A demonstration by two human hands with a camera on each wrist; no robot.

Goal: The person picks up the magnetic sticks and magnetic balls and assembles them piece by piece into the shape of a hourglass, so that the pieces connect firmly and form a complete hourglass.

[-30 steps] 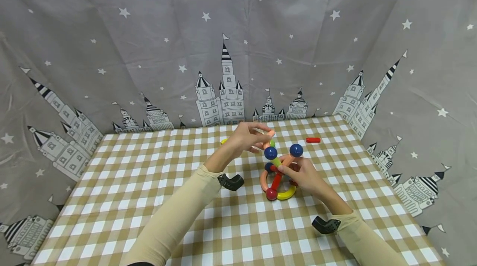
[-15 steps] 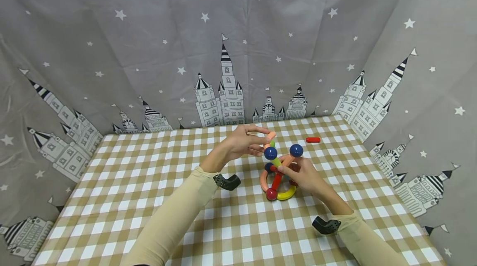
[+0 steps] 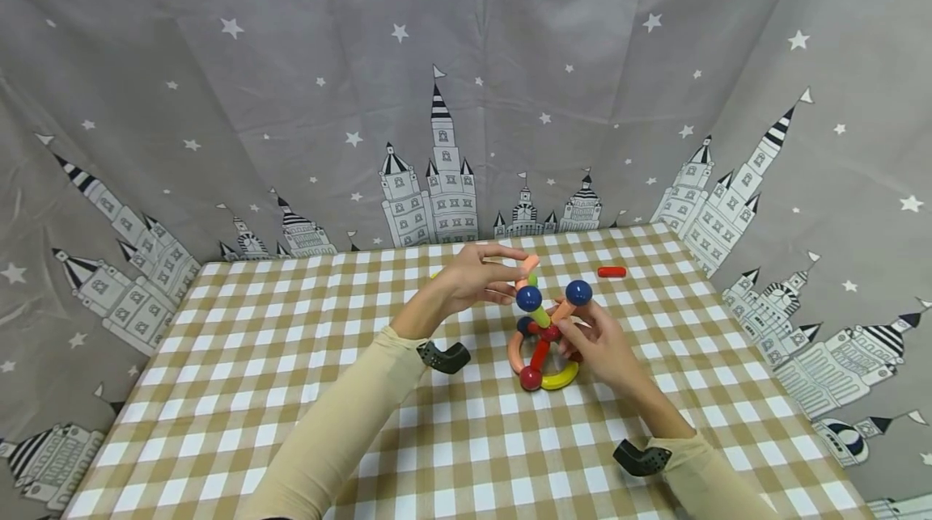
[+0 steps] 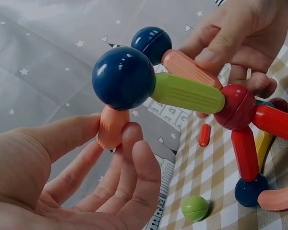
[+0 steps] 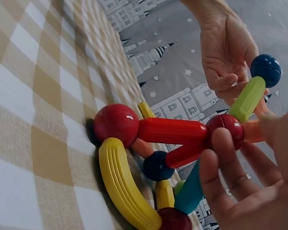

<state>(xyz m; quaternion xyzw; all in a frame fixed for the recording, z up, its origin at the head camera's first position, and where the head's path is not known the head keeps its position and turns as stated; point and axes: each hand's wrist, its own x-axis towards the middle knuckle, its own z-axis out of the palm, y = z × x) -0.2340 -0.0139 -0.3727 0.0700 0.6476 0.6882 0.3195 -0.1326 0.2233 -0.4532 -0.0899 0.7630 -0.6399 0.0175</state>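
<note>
My left hand [image 3: 476,273] pinches a peach stick [image 4: 113,127] between thumb and fingers. Its upper end touches a blue ball [image 4: 122,76] atop a light-green stick [image 4: 187,93]. That stick rises from a red ball [image 4: 236,106], the hub of a magnetic-looking ball-and-stick frame. With thumb and fingers, my right hand [image 3: 600,342] holds a second peach stick [image 4: 189,68], tipped by another blue ball [image 4: 151,45]. Red sticks and a teal stick [image 5: 189,191] slope down to a ring with a curved yellow piece [image 3: 561,378]. My right hand hides part of the frame.
A loose red stick [image 3: 612,272] lies toward the back right of the checked cloth [image 3: 291,358]. Behind the frame sits a green ball [image 4: 195,208]. A yellow piece [image 3: 435,274] shows partly beside my left hand. A grey curtain [image 3: 306,59] hangs behind the table.
My right thumb has shifted off the light-green stick toward the peach stick, uncovering the red hub ball. My left hand moved slightly down and left, then stayed, with its peach stick at the blue ball.
</note>
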